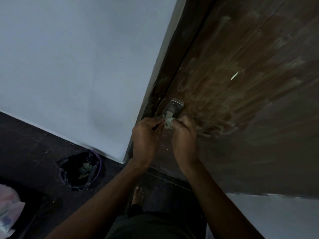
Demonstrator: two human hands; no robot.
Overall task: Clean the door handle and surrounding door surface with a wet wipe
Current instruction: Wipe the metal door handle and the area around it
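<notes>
A metal door handle [174, 107] with a screwed plate sits on the left edge of a dark brown wooden door [250, 83], whose surface shows pale smeared streaks. Just below the handle, a small crumpled pale wet wipe [169, 121] is held between both hands. My left hand [146, 135] pinches its left edge with the fingertips. My right hand [185, 133] is closed around its right side, knuckles against the door. Most of the wipe is hidden by the fingers, and the lower part of the handle is covered by the wipe and hands.
A white wall [77, 66] stands left of the door frame [165, 80]. On the dark floor lies a bin lined with a black bag [81, 169] holding crumpled wipes. A pale plastic packet [8, 209] lies at the bottom left. My bare foot [137, 195] stands near the door.
</notes>
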